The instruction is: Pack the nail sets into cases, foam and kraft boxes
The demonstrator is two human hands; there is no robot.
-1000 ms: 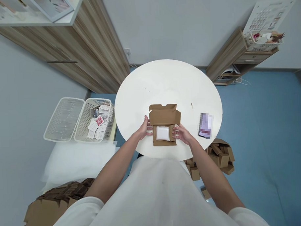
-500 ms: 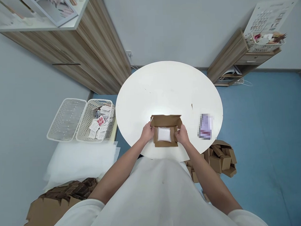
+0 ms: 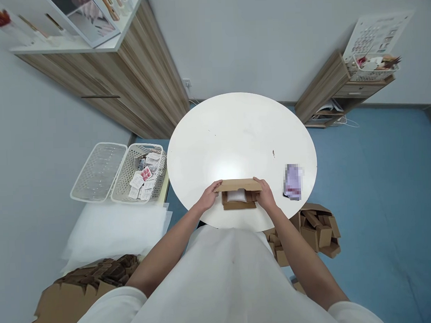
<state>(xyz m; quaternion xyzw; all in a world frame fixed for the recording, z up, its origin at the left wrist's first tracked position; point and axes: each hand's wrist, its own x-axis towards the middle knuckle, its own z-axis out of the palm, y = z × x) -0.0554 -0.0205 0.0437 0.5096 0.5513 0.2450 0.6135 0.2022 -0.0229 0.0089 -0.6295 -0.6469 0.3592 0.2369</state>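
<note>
A small brown cardboard box [image 3: 239, 205] rests near the front edge of the round white table [image 3: 235, 128]. Its lid [image 3: 237, 184] is folded partway down over the box. Inside lies a white padded packet [image 3: 237, 195], now partly covered by the lid. My left hand [image 3: 210, 194] grips the lid's left end, and my right hand [image 3: 265, 193] grips its right end, fingers closed on the cardboard. A pixelated purple item [image 3: 293, 181] lies on the table to the right.
Left of the table stand a white basket [image 3: 140, 173] of small packets and a clear-bottomed basket [image 3: 99, 172]. Below them are white wrapping sheets [image 3: 113, 228] and stacked flat cardboard [image 3: 70, 298]. Folded boxes [image 3: 318, 228] fill a carton at the right. A wooden cabinet [image 3: 159, 74] stands behind.
Both hands have moved from the box's sides up to the lid's ends. The lid has come forward and down, hiding part of the white packet. The view has shifted slightly.
</note>
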